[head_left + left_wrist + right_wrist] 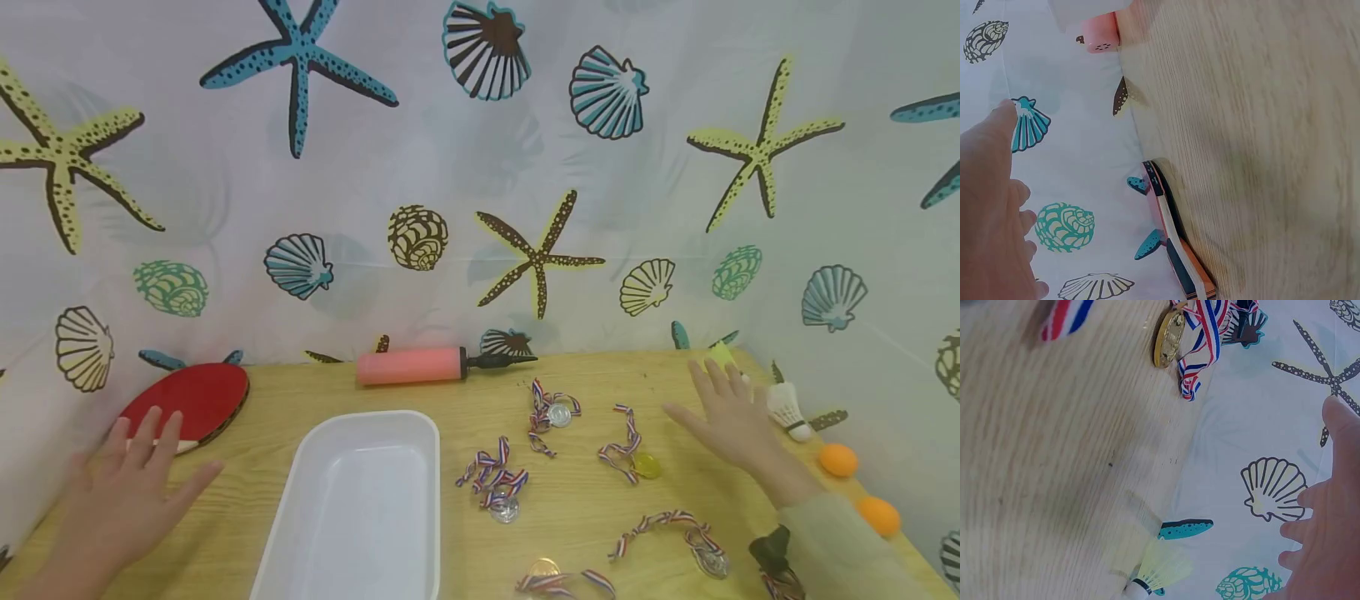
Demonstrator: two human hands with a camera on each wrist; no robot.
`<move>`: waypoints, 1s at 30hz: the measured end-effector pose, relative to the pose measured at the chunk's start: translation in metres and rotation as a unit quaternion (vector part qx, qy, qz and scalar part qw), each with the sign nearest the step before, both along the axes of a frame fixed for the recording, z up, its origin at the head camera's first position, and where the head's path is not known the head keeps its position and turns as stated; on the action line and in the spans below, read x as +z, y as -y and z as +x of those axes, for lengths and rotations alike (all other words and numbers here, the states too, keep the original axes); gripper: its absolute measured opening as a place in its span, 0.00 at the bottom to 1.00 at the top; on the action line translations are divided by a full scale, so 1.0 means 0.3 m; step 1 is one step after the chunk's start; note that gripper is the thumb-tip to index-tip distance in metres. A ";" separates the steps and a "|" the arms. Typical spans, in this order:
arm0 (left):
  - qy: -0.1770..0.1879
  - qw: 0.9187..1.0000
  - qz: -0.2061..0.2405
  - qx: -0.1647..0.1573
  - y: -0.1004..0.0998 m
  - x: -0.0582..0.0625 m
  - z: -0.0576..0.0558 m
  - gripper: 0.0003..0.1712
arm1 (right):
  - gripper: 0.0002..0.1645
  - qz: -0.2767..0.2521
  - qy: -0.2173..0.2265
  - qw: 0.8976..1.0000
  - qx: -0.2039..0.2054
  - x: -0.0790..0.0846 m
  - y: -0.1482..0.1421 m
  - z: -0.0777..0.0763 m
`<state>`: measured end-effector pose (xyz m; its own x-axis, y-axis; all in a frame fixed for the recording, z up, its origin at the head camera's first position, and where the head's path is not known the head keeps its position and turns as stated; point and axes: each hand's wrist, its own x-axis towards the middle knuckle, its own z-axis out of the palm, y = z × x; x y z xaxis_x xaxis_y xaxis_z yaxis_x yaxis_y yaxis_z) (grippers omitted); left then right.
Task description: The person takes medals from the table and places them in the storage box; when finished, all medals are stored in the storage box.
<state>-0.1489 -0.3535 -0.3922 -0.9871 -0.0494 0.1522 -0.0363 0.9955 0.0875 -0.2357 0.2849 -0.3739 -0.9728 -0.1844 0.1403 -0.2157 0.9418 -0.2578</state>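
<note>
My left hand [120,504] hovers with spread fingers over the left side of the wooden table, touching nothing. Just beyond it lies a red table tennis paddle [195,398], seen edge-on in the left wrist view. My right hand [738,421] is raised, fingers extended and holding nothing, near a white shuttlecock [785,407] and a yellow shuttlecock [722,353]. Between the hands lie several medals on striped ribbons, among them a gold medal [647,465] and silver medals [559,415]. A white plastic tray [434,508] stands to their left.
Against the back curtain [420,167] lies a pink hand pump [412,367] with a black nozzle. Two orange balls [837,460] sit along the right edge. A dark object [771,548] is partly hidden by my right sleeve [840,542].
</note>
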 end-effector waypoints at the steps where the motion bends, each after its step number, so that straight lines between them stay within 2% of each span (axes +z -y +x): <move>1: -0.004 1.000 0.000 -0.008 -0.003 -0.002 -0.002 0.57 | 0.53 -0.001 -0.003 1.000 0.005 0.004 0.009 -0.003; 6: -0.005 0.998 0.024 -0.055 -0.019 -0.004 -0.013 0.54 | 0.51 0.002 -0.027 0.999 0.038 0.009 0.062 -0.034; 10: 0.007 0.995 0.064 -0.081 -0.042 -0.005 -0.026 0.52 | 0.47 -0.034 -0.030 0.995 0.087 -0.001 0.111 -0.072; 15: 0.012 0.988 0.108 -0.110 -0.080 -0.019 -0.035 0.50 | 0.42 -0.095 0.013 0.986 0.139 -0.016 0.173 -0.125; 24: 0.013 0.969 0.182 -0.165 -0.131 -0.046 -0.027 0.44 | 0.28 -0.110 0.099 0.969 0.197 -0.027 0.277 -0.182; 30: 0.045 0.961 0.215 -0.166 -0.159 -0.054 -0.022 0.44 | 0.23 -0.106 0.132 0.966 0.193 -0.059 0.330 -0.221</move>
